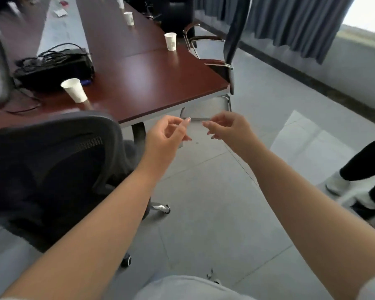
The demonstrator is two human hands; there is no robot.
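Note:
Both of my arms reach forward over the grey tiled floor, just off the corner of a dark red table (156,87). My left hand (167,137) and my right hand (227,131) hover close together at the same height, fingertips pointing at each other with a small gap between them. On each hand the fingers are loosely curled and the forefinger and thumb are held apart. No object shows between the fingers or in either palm. Neither hand touches the table.
A dark mesh office chair (59,169) stands to my left, tucked at the table. Paper cups (75,90) (171,41) and a black device with tangled cables (54,68) sit on the table. Another chair (230,50) is at the far side. A person's legs (359,180) are at right.

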